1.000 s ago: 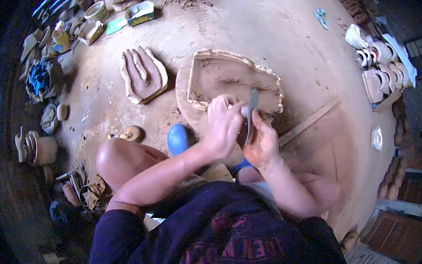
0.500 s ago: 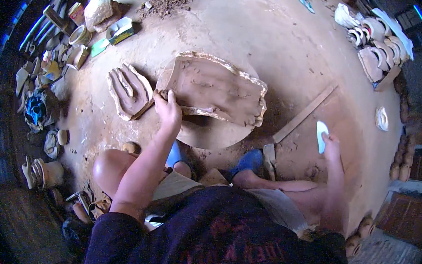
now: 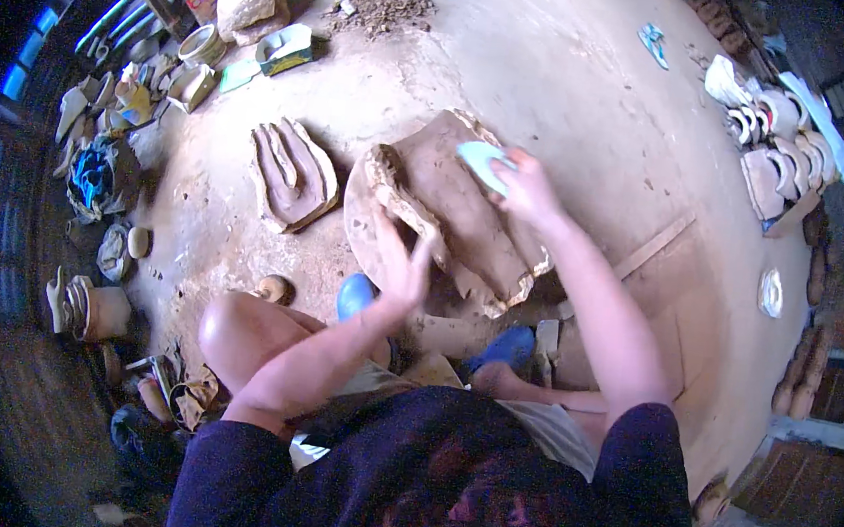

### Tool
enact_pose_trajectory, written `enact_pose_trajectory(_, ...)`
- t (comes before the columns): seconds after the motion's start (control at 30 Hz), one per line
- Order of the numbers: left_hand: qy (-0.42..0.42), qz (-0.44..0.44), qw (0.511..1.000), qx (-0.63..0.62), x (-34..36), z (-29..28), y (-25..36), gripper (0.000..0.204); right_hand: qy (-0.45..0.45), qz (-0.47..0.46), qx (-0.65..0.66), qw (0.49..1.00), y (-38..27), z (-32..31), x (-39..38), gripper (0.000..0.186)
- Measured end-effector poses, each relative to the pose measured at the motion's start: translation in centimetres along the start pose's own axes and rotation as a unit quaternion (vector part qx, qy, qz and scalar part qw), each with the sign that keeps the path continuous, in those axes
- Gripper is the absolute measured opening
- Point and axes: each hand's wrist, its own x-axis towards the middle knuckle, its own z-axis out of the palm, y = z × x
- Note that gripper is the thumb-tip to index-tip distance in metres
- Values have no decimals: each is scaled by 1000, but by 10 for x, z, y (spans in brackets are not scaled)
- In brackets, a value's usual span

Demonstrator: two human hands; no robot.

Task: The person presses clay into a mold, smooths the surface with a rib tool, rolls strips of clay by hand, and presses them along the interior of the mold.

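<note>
A clay-lined mould with a pale, crusty rim [image 3: 468, 234] lies turned at an angle on a round board [image 3: 358, 254]. My left hand [image 3: 401, 262] grips the mould's near left edge, fingers partly hidden beneath its rim. In my right hand [image 3: 526, 194] is a flat, pale blue scraper [image 3: 481, 166], held over the clay near the mould's upper end. A smaller mould with finger-like clay ridges [image 3: 292, 177] lies to the left.
Clay crumbs [image 3: 384, 9] lie at the back. Containers [image 3: 193, 85] and tools crowd the left; curved pale pieces [image 3: 783, 155] are stacked at the right. A wooden batten [image 3: 656, 246] lies right of the board, and blue clogs [image 3: 505, 351] are below.
The mould has rotated clockwise under my left hand. My right hand has come in from the far right with the scraper, onto the mould's upper part.
</note>
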Motion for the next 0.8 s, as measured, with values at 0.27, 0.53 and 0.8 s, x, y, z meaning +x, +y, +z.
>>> enact_pose_trajectory(0.27, -153, 42, 967, 199, -41, 2, 3, 131, 31, -33, -142, 989, 7, 80, 132, 29)
enact_pose_trajectory(0.53, -165, 63, 954, 242, -18, -23, -5, 132, -25, 77, -49, 995, 4, 93, 157, 20)
enact_pose_trajectory(0.8, -173, 96, 943, 268, -3, -33, -12, 126, -111, 102, -82, 985, 1, 74, 154, 23)
